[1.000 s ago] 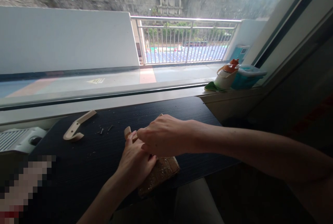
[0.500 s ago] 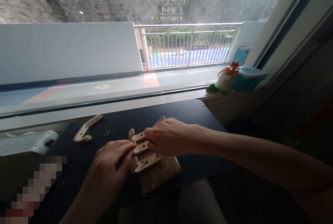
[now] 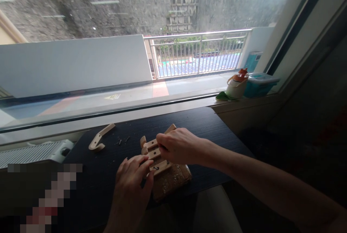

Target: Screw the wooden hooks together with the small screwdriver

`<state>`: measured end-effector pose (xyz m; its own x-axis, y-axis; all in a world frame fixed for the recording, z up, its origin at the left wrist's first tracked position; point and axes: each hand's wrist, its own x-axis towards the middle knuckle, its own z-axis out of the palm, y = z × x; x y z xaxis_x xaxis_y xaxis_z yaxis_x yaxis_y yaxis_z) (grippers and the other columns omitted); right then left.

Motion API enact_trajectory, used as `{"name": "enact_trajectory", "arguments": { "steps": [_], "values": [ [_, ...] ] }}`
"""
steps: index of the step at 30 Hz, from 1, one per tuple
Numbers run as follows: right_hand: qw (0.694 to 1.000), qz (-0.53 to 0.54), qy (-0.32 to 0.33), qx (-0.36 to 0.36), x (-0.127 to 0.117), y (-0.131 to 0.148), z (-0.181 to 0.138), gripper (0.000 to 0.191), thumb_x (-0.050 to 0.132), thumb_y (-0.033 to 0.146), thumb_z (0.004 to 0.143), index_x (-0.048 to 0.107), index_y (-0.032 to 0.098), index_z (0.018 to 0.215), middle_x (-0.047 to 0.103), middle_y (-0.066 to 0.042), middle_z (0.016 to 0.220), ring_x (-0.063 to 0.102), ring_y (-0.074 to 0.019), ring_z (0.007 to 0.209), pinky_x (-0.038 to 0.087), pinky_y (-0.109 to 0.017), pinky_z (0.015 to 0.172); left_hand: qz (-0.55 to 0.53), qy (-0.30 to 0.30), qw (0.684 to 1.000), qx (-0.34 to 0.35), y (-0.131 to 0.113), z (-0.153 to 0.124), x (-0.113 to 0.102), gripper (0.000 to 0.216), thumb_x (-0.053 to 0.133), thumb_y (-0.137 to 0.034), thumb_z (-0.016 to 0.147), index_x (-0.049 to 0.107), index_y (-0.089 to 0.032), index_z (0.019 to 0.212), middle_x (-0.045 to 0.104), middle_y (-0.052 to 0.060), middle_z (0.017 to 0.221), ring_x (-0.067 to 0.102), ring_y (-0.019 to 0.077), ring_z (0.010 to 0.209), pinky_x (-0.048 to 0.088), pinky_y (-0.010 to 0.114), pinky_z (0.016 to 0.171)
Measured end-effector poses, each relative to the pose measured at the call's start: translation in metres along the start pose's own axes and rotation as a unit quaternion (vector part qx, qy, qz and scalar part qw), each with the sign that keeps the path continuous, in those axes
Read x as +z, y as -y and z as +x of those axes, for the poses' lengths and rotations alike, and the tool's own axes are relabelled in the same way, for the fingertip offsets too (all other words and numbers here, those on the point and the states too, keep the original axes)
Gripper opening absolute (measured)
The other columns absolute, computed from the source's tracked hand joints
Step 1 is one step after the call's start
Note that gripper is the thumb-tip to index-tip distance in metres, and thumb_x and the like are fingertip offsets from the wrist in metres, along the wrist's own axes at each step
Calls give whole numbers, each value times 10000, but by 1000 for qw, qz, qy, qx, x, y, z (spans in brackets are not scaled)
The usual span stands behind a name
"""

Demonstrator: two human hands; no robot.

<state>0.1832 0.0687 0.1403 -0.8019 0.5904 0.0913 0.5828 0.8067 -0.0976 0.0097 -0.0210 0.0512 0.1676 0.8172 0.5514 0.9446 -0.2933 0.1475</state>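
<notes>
Three pale wooden hooks (image 3: pixel 155 153) lie side by side on a brown, tape-wrapped block (image 3: pixel 172 182). Dark screws (image 3: pixel 156 168) stand in the nearest hook; the other two show dark holes. My left hand (image 3: pixel 134 177) has its fingers apart, the tips at the curled ends of the near hooks. Over the far ends of the hooks, my right hand (image 3: pixel 180 146) is closed with curled fingers. Whatever is inside its grip is hidden. A separate wooden hook (image 3: pixel 99 139) lies at the left of the black table (image 3: pixel 206 126), with a few loose screws (image 3: pixel 123 140) beside it.
Beyond the table run a window sill (image 3: pixel 135 115) and a large window. A white bottle with an orange top (image 3: pixel 237 85) and a teal box (image 3: pixel 260 84) stand at the right. To the left is a white ribbed appliance (image 3: pixel 38 153). My leg shows below the table.
My left hand has shifted right and its fingers have spread over the near hooks' curled ends. The right hand stays closed over the hooks. The whole view has shifted slightly.
</notes>
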Motion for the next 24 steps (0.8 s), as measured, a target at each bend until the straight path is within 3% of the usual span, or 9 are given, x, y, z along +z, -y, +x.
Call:
{"name": "enact_trajectory", "arguments": {
  "steps": [6, 12, 24],
  "values": [
    [1000, 9, -14, 7, -1, 0, -3, 173, 373, 263, 856, 521, 175, 871, 666, -53, 733, 645, -202, 691, 354, -287, 634, 20, 60, 998, -6, -14, 5, 10, 230, 505, -155, 803, 603, -226, 999, 651, 61, 1102, 549, 247, 1096, 267, 526, 1038],
    [1000, 27, 8, 3, -4, -2, -4, 171, 357, 259, 867, 509, 182, 884, 663, -53, 744, 648, -204, 712, 366, -293, 657, -11, 115, 993, -38, -27, 23, 17, 152, 548, -157, 758, 643, -243, 841, 696, 30, 944, 589, 239, 987, 279, 532, 1024],
    [999, 18, -20, 23, -1, 2, -3, 159, 366, 262, 845, 508, 193, 855, 649, -34, 709, 614, -177, 641, 295, -278, 568, 6, 136, 989, -62, -32, 30, 19, 171, 507, -190, 799, 672, -233, 781, 707, 55, 951, 601, 264, 916, 305, 565, 954]
  ]
}}
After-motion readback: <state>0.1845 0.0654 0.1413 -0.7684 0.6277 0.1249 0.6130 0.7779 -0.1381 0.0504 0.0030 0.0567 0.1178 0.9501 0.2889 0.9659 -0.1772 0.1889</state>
